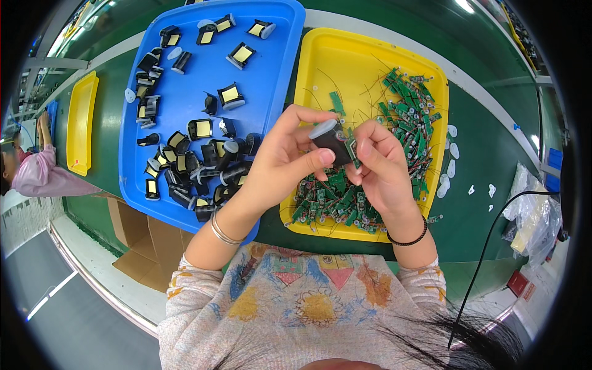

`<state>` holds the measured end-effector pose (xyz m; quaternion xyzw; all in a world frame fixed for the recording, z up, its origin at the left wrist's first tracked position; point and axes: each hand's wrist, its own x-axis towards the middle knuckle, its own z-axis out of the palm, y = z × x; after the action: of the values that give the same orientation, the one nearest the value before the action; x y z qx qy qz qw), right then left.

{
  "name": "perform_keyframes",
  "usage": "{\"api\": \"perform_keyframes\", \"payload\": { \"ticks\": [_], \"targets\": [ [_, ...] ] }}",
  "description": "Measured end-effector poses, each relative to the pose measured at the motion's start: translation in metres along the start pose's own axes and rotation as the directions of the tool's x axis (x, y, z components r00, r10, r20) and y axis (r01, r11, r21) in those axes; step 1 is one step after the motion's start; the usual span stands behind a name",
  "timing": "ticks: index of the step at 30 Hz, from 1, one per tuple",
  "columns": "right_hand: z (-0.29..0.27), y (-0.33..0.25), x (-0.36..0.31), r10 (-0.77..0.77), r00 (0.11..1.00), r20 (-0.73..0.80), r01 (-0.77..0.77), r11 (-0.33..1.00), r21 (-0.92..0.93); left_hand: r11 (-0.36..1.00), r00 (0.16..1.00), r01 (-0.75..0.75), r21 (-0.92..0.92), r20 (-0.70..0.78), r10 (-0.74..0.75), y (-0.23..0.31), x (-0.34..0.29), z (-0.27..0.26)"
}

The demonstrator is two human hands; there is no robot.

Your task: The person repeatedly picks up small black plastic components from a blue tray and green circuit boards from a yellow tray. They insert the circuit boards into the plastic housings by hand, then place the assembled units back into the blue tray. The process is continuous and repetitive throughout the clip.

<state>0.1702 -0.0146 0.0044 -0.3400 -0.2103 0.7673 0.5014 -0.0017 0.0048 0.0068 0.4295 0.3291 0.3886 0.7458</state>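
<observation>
My left hand (293,148) is closed on a black plastic housing (333,140) with a pale grey end cap. Between the fingers of my right hand (379,157) is a small green circuit board (351,152), held against the housing's open side; whether it sits inside, I cannot tell. Both hands are above a yellow tray (320,43), where many similar green boards (410,102) with thin dark wires lie heaped. Left of it, a blue tray (185,80) bears many black housings (231,95), several showing pale yellow pads.
White oval pieces (453,151) lie on the green table right of the yellow tray. Farther right are clear plastic bags (536,216) and a black cable (487,240). Another yellow tray (80,123) and a co-worker's pink sleeve (46,176) are at left, above a cardboard box (145,246).
</observation>
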Motion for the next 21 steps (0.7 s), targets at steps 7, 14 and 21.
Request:
{"api": "perform_keyframes", "payload": {
  "ticks": [7, 14, 21],
  "targets": [
    [0.0, 0.003, 0.0, -0.052, 0.999, 0.001, 0.052, 0.998, -0.027, 0.998, 0.998, -0.019, 0.054, -0.054, 0.022, -0.001, -0.002, 0.006],
    [0.0, 0.001, 0.002, -0.131, 0.991, -0.042, 0.12, 0.974, -0.191, 0.977, 0.992, -0.077, 0.2, -0.078, 0.095, -0.006, -0.001, 0.007],
    [0.006, -0.002, 0.002, -0.16, 0.986, -0.048, 0.14, 0.947, -0.288, 0.868, 0.957, -0.179, 0.463, -0.121, 0.262, -0.012, -0.003, 0.009]
  ]
}}
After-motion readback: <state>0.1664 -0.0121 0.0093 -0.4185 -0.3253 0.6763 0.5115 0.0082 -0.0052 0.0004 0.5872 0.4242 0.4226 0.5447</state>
